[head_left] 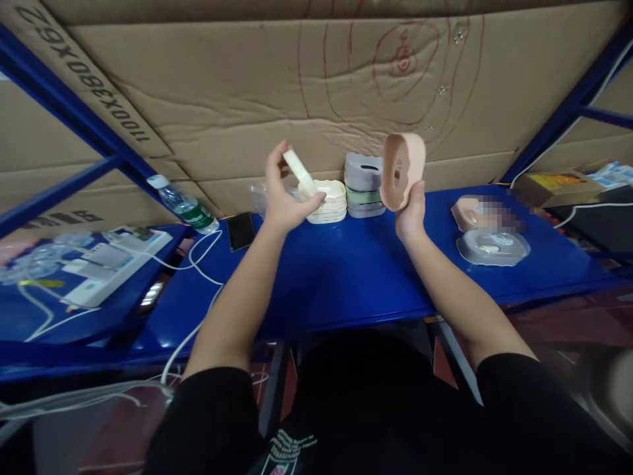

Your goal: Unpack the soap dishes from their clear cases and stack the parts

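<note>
My left hand (pixel 287 191) grips a cream plastic piece (pixel 299 173) between thumb and fingers, tilted in the air. My right hand (pixel 412 210) holds up a pink oval box (pixel 410 158) with a wavy rim, its hollow side turned to the left. Between the hands, at the back of the blue table (pixel 341 277), stand a stack of cream trays (pixel 327 206) and a stack of grey and green boxes (pixel 364 188). To the right lie a pink piece (pixel 465 212) and a clear lid (pixel 493 248) with a small white item on it.
A water bottle (pixel 185 206) leans at the back left beside a black phone (pixel 241 231). White cables cross the table's left side near a power strip (pixel 113 269). Cardboard (pixel 222 79) walls the back. An open carton (pixel 558 188) stands at the far right.
</note>
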`<action>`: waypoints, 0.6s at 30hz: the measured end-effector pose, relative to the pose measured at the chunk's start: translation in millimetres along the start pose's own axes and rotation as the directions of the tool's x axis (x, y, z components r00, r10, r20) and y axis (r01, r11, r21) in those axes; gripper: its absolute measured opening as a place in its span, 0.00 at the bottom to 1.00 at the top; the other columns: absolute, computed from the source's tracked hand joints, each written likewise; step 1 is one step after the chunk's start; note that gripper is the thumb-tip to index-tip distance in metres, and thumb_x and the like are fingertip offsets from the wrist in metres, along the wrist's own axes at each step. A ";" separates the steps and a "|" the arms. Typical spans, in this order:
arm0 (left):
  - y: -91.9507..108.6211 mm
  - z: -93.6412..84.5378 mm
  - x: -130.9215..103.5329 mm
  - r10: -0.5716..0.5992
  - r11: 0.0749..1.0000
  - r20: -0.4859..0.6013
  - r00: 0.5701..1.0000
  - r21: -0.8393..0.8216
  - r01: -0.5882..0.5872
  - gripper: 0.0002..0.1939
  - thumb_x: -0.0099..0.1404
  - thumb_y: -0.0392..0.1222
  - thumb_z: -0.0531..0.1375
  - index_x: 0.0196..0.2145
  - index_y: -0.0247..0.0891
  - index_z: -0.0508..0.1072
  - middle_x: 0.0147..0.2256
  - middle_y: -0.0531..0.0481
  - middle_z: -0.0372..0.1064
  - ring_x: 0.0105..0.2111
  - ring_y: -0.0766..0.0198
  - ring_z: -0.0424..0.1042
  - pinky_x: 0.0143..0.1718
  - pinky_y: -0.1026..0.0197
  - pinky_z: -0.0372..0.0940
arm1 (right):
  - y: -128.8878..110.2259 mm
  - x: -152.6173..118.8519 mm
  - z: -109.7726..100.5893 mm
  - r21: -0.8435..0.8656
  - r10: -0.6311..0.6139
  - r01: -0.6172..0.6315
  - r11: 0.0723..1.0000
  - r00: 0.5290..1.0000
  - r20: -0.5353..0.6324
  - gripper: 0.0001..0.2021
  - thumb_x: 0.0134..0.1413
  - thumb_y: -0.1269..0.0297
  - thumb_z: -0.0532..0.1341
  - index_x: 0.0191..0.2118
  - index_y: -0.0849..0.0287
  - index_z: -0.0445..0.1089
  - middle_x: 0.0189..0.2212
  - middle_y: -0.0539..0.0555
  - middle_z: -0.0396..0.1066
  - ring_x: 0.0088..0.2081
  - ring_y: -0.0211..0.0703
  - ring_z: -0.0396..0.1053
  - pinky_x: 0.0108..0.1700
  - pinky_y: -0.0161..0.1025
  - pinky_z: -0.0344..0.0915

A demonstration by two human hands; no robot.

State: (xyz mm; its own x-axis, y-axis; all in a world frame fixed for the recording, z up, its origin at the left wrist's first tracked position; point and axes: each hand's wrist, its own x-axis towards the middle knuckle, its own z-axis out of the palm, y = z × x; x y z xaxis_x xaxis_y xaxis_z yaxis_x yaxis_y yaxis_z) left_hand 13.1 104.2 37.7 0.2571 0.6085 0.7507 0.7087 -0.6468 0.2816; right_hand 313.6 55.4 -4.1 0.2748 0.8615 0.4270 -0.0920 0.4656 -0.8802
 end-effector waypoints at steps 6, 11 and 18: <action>-6.6 2.0 66.6 0.058 0.986 0.419 0.906 0.118 -0.118 0.63 0.55 0.59 0.78 0.81 0.41 0.59 0.75 0.31 0.62 0.75 0.19 0.58 0.77 0.22 0.51 | -11.4 17.4 -14.1 0.213 0.042 0.014 0.977 0.966 -0.256 0.49 0.56 0.10 0.49 0.57 0.49 0.76 0.44 0.57 0.82 0.48 0.57 0.84 0.38 0.49 0.82; -19.2 32.1 84.0 0.021 0.975 0.627 0.779 0.161 -0.156 0.60 0.50 0.56 0.80 0.77 0.41 0.69 0.73 0.32 0.67 0.73 0.19 0.62 0.76 0.23 0.52 | -9.9 27.0 -29.3 0.178 0.041 0.005 0.984 0.966 -0.256 0.49 0.58 0.11 0.46 0.56 0.50 0.76 0.44 0.56 0.81 0.48 0.53 0.84 0.36 0.44 0.81; -16.1 49.1 89.7 -0.016 0.954 0.695 0.719 0.226 -0.198 0.51 0.55 0.47 0.75 0.76 0.44 0.72 0.69 0.36 0.75 0.70 0.28 0.71 0.74 0.28 0.59 | -9.3 26.3 -29.4 0.150 0.015 0.017 0.989 0.977 -0.214 0.47 0.60 0.13 0.46 0.57 0.50 0.78 0.42 0.58 0.82 0.50 0.57 0.85 0.37 0.45 0.81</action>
State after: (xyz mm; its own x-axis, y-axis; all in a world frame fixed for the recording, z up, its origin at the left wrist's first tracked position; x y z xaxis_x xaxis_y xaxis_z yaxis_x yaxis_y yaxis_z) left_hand 57.0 191.8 71.2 0.6305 0.7669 0.1196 0.7735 -0.6336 -0.0152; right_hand 349.9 67.7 9.2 0.4718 0.8053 0.3591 -0.2296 0.5054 -0.8318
